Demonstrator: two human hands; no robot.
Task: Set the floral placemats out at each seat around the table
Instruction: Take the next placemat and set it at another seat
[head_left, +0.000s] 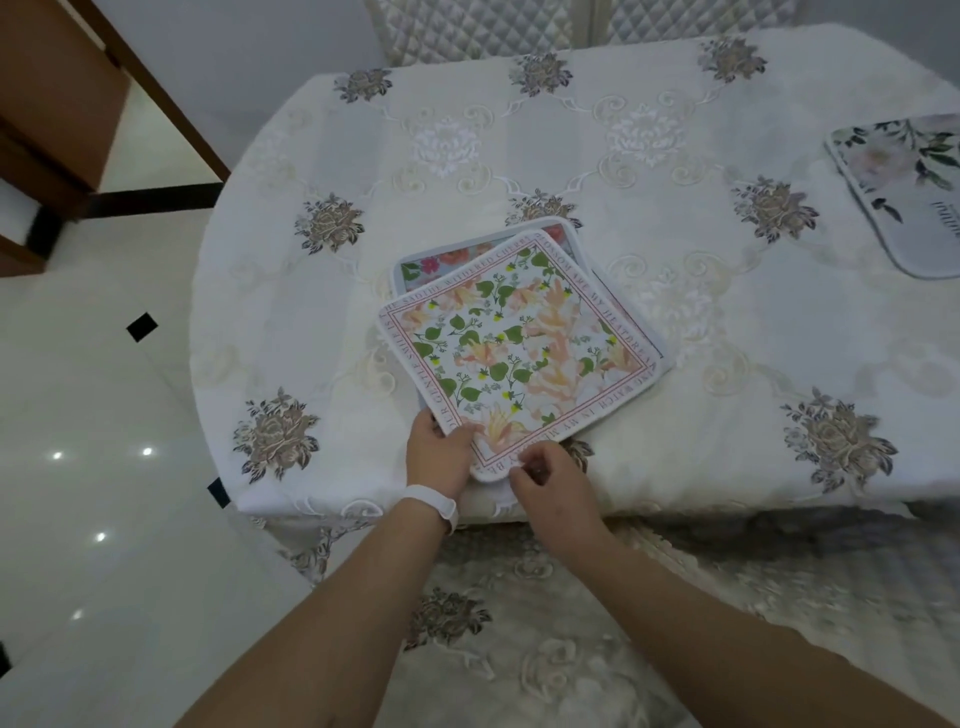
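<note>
A small stack of square, round-cornered floral placemats lies near the front edge of the table (332, 171), which is draped in a cream tablecloth (727, 322) embroidered with raised scrolls and grey-brown flower clusters. The top placemat (519, 343) is turned diamond-wise, printed with peach blossoms, green leaves and a thin pink border of lettering; its surface looks soft and slightly padded. Beneath it, a placemat with a pale blue rim (426, 265) shows along the far and right sides.

The left hand (439, 452), with a white band (436, 506) at the wrist, pinches the top mat's near-left edge, thumb on top. The right hand (545, 480) grips the near corner, fingers curled around it, and that corner is lifted a little.

At the far right, another placemat (904, 192) with dark green leaves on a pale ground lies flat, well apart from the stack. Quilted chair backs (483, 26) stand beyond the table; the floor (78, 415) is glossy white tile.
</note>
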